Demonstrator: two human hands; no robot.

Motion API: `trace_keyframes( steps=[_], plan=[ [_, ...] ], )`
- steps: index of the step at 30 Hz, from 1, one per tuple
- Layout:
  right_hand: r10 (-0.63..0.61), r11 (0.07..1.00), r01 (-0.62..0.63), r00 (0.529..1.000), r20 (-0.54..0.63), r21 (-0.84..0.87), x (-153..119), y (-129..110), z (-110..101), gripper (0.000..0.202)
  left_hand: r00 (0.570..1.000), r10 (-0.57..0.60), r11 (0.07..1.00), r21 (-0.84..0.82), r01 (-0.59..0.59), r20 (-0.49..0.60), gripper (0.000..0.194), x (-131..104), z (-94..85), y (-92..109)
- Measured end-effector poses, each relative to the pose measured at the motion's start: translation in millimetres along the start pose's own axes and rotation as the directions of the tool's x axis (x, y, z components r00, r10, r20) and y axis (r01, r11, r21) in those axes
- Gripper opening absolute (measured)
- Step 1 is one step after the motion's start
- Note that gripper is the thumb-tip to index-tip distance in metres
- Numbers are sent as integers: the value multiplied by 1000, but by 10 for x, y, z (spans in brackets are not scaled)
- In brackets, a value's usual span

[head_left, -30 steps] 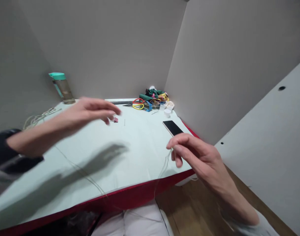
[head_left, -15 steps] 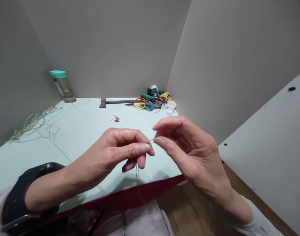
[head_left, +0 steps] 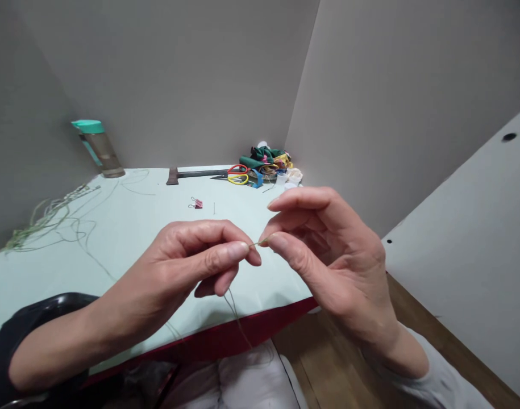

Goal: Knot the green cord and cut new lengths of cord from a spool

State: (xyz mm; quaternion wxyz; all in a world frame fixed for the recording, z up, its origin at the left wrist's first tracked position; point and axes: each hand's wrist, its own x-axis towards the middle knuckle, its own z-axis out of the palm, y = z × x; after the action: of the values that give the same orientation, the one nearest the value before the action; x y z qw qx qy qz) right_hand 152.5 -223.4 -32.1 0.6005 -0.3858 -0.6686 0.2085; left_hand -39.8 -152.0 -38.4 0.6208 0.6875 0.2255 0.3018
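Observation:
A thin green cord (head_left: 253,245) runs in a short stretch between my two hands, above the front of the table. My left hand (head_left: 208,258) pinches it between thumb and forefinger, the other fingers curled below. The cord's end is at the thumb and a finger of my right hand (head_left: 328,250), whose forefinger is raised and apart. Thin strands (head_left: 234,318) hang from under my left hand over the table's edge. The exact grip of my right fingertips is partly hidden behind the thumb.
On the pale table (head_left: 157,227) lie a pink binder clip (head_left: 198,203), a needle-like pin (head_left: 214,208), a hammer-like tool (head_left: 173,176) and scissors (head_left: 238,175). A bundle of green cords (head_left: 33,227) and a bottle (head_left: 98,149) are left; a cloth pile (head_left: 266,159) sits in the back corner.
Both hands stay close together, the left shifted slightly left. My right thumb and fingers have closed in around the cord's end. The whole view has shifted a little.

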Motion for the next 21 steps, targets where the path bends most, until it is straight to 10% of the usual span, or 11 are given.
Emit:
trace_keyframes(
  steps=[12,16,21],
  plan=[
    [-101,985,72,978,-183,-156,166,-40,-158,22,991,73,986,160,-54,-113,18,-2,-86,166],
    [-239,934,137,926,-293,-329,452,80,-497,18,983,76,982,183,-45,-166,16,-32,-196,258],
    [-194,823,-105,872,-450,-559,866,448,-1121,17,949,95,966,257,-15,-300,18,-147,-423,433]
  ],
)
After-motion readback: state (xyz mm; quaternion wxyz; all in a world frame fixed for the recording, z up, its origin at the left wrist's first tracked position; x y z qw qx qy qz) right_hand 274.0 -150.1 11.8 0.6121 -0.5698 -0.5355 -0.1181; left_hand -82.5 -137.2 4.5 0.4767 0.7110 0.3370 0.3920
